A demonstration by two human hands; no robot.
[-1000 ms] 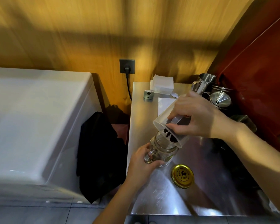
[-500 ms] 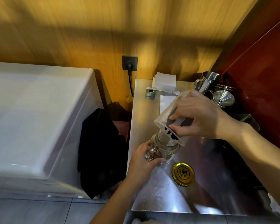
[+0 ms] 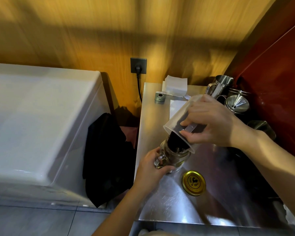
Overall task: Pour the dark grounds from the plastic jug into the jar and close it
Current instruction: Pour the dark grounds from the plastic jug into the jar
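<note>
My right hand holds the plastic jug tilted over the jar, dark grounds falling in; my left hand grips the jar; the lid lies just beside the jar.

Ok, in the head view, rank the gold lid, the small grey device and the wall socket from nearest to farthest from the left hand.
From the left hand, which grips the jar:
1. Gold lid, lying on the counter just to its right.
2. Small grey device, toward the back of the counter.
3. Wall socket, on the wooden wall beyond the counter.
</note>
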